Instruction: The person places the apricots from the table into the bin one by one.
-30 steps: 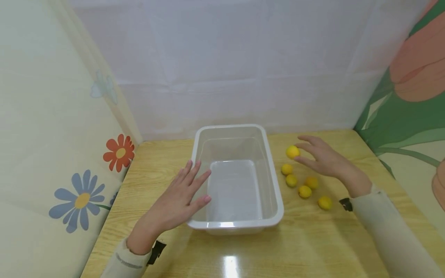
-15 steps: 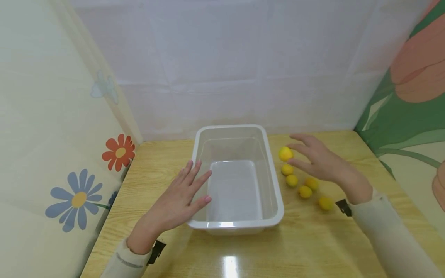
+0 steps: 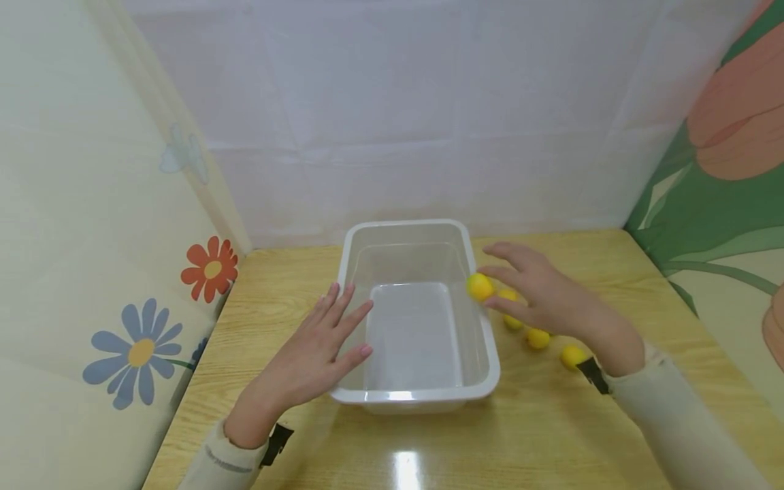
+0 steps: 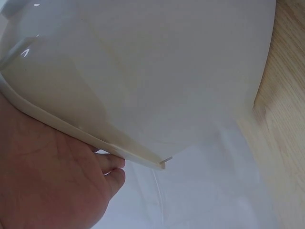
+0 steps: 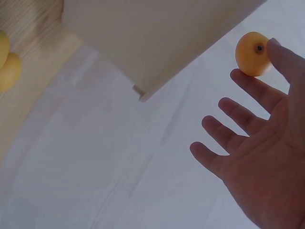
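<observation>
My right hand [image 3: 545,292] pinches a small round yellow fruit [image 3: 480,287] between thumb and index fingertip, the other fingers spread. In the head view that fruit overlaps the right rim of a white plastic basin [image 3: 490,361]. A dark stem spot marks the held fruit [image 5: 251,53] in the right wrist view. With fingers extended, my left hand [image 3: 309,354] lies over the basin's left rim near its front corner. From the left wrist view, the palm [image 4: 52,176] is up against the rim's underside. No fruit shows inside the basin.
Several more yellow fruits [image 3: 537,338] lie on the wooden table [image 3: 527,422] to the right of the basin, some partly hidden by my right hand. A white sheet [image 3: 367,116] hangs behind, with flower-printed panels [image 3: 55,224] at the sides.
The right hand has carried the yellow fruit leftward, from over the table beside the basin to its right rim. My left hand and the basin have stayed put.
</observation>
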`<state>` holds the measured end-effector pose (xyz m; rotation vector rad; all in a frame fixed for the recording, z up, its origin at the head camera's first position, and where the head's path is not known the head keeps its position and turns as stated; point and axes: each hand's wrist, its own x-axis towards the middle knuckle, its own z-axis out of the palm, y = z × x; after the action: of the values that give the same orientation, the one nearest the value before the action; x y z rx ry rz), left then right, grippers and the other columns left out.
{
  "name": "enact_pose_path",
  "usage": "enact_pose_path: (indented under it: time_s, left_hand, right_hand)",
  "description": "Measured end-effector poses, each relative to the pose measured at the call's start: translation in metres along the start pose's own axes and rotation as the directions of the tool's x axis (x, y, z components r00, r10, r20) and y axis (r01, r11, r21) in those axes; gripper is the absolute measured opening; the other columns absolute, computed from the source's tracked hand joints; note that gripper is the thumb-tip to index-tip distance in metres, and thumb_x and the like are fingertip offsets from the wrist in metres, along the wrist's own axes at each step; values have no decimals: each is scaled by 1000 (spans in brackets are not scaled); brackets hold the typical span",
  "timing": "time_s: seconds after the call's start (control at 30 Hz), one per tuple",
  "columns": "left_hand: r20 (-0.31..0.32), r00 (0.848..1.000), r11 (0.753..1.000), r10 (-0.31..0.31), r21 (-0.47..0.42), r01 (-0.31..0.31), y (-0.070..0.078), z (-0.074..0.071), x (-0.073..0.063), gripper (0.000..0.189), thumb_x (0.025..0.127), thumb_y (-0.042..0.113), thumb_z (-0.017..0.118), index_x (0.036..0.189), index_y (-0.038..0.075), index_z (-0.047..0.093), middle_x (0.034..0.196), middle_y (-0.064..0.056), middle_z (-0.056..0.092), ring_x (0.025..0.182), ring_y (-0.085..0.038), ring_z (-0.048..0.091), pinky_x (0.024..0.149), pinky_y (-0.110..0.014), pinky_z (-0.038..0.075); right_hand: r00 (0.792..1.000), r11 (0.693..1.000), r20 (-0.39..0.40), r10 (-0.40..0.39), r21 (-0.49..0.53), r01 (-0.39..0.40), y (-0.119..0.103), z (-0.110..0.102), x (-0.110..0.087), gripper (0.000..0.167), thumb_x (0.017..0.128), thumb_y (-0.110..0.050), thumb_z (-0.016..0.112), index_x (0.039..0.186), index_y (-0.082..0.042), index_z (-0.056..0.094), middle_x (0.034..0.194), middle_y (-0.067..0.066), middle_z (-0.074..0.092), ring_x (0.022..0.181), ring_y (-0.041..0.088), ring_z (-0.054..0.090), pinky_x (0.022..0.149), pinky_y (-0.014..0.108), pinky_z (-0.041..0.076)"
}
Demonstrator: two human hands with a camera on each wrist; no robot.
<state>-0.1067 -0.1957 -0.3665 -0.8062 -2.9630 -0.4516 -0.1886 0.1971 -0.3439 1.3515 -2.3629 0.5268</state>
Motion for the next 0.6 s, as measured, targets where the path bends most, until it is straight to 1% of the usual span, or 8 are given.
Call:
enact_pose_path:
  time_s: [0.07, 0.23, 0.37, 0.43, 0.5, 0.6]
  left_hand:
    - [-2, 1000, 1000, 0, -1, 0, 0, 0, 0, 69, 104, 56, 44, 162, 23, 28, 170, -5, 2, 157, -31, -2, 125, -53, 10]
    - [-4, 1000, 1000, 1, 0, -1, -1, 0, -1, 68, 104, 55, 45, 162, 23, 27, 170, -6, 2, 157, -32, -2, 126, -52, 9]
    - [-6, 1000, 1000, 3, -1, -3, -1, 1, -1, 68, 104, 55, 44, 162, 23, 28, 170, -5, 2, 157, -32, -2, 126, -51, 8]
    - [-7, 1000, 1000, 5, 1, -5, -1, 1, -1, 68, 104, 55, 44, 162, 23, 27, 170, -5, 1, 157, -32, -2, 126, -51, 8]
    - [-7, 1000, 1000, 4, 2, -4, 0, 1, -1, 68, 104, 55, 43, 162, 23, 27, 170, -5, 1, 157, -32, -2, 126, -51, 8]
    - [-7, 1000, 1000, 6, 4, -6, 0, 1, -1, 68, 105, 55, 43, 162, 23, 27, 170, -6, 2, 157, -32, -2, 126, -50, 7]
  right_hand:
    - [1000, 1000, 18, -6, -6, 6, -6, 2, 3, 57, 104, -53, 48, 128, -4, 65, 143, 27, 50, 132, 46, 45, 107, 65, 36]
    - [997, 1000, 82, 14, 12, -15, -24, 5, 9, 48, 102, -45, 58, 132, -8, 65, 149, 22, 47, 138, 42, 40, 112, 61, 33]
    - [997, 1000, 77, -29, 13, 28, -32, 11, 12, 52, 103, -49, 54, 131, -7, 64, 149, 21, 48, 140, 43, 40, 113, 60, 33]
    - [995, 999, 89, -36, 13, 35, -36, 14, 13, 53, 103, -50, 53, 132, -8, 63, 150, 21, 48, 141, 42, 39, 114, 59, 33]
    - [994, 1000, 108, -25, 16, 23, -38, 15, 14, 52, 102, -50, 55, 133, -9, 63, 150, 20, 48, 142, 41, 39, 115, 58, 32]
    - [987, 1000, 157, 22, 17, -25, -42, 15, 16, 50, 99, -46, 63, 135, -12, 62, 153, 17, 45, 144, 38, 36, 118, 56, 30]
